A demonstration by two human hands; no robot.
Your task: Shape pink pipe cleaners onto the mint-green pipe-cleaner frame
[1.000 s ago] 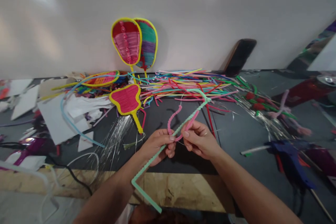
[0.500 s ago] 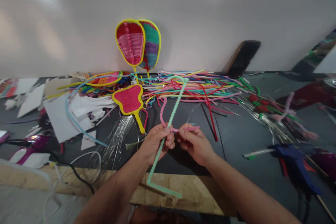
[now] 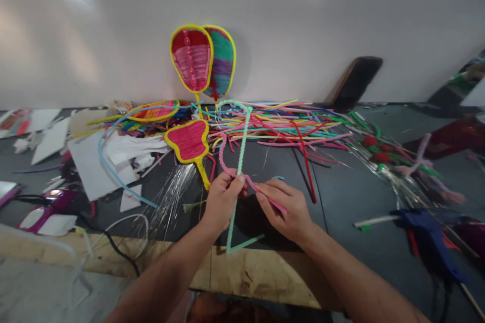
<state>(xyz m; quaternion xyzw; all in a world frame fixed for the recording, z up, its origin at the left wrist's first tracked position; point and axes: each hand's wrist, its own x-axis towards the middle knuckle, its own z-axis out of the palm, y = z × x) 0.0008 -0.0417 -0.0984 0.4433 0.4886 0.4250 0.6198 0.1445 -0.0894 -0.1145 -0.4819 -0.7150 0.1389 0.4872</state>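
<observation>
A mint-green pipe cleaner, hooked at its top and bent sharply at its lower end, stands upright in my left hand. My left thumb and fingers pinch it where a pink pipe cleaner crosses it. The pink one curves up on the left of the crossing and runs down to the right. My right hand is closed on that right-hand length, its tail poking out below the fingers. Whether the pink one is wrapped fully around the green one is hidden by my thumb.
Behind my hands lies a heap of coloured pipe cleaners. Yellow-edged fans lean on the wall, and a pink fan lies left. A phone leans at the back right. A blue glue gun lies right, silver tinsel strands left.
The green pipe cleaner has shifted left, and its lower bent end has swung upward. My right hand has moved slightly right and down, slanting the pink pipe cleaner's tail downward.
</observation>
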